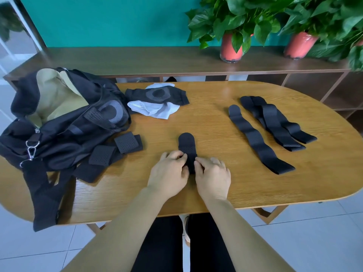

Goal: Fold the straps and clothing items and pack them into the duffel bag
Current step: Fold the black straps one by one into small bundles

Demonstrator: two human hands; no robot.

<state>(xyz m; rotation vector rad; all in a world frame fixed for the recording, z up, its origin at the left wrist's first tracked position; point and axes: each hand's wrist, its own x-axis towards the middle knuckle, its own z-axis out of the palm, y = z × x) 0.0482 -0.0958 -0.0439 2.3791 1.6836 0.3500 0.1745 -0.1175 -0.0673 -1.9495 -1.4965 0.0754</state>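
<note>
A short black strap (187,145) lies in front of me on the wooden table (216,185), its rounded end pointing away. My left hand (170,173) and my right hand (212,176) pinch its near end from either side. The black duffel bag (59,114) sits open at the left, showing a tan lining. Two folded black straps (128,142) (102,155) lie beside the bag. A long strap (257,140) and two more crossed straps (275,122) lie flat on the right. A black garment (157,95) rests on a white one (157,110) at the back.
The bag's shoulder strap (43,193) with metal clips (31,150) hangs over the table's near left edge. A low wooden shelf (137,61) behind the table carries two potted plants (231,46) (298,46). White tiled floor lies below.
</note>
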